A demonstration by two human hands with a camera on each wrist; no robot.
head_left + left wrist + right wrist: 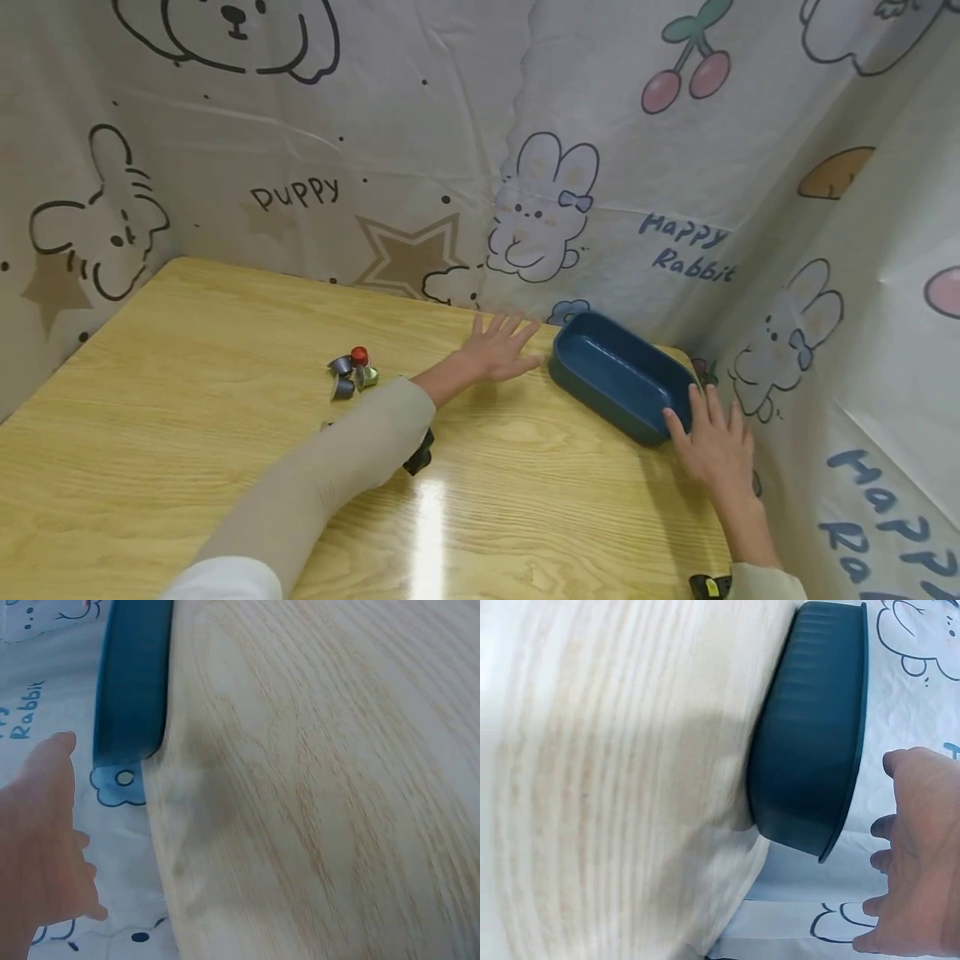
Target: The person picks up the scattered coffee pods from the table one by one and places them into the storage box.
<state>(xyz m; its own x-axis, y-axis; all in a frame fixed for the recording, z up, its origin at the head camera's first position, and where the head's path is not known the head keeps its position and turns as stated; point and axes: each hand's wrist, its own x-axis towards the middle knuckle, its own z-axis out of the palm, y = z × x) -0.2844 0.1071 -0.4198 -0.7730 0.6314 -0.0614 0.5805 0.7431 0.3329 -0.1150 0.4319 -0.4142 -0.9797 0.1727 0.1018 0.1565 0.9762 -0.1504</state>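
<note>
A dark blue oblong tub (600, 392) stands at the back right of the wooden table, its hollow inside facing up and bare. My left hand (498, 348) is spread with straight fingers just left of the tub's near-left end. At the opposite end, my right hand (716, 442) has its fingers spread, and in the head view its thumb and fingertips overlap the rim. The right wrist view shows a gap between the right hand (922, 855) and the tub (810, 727). Neither hand holds anything.
Several small capsules, one a red capsule (360, 357), lie clustered on the table (225, 433) left of the left forearm. Patterned cloth (420, 150) hangs along the back and right edges, close behind the tub. Wrist camera gear (708, 586) sits by the right sleeve.
</note>
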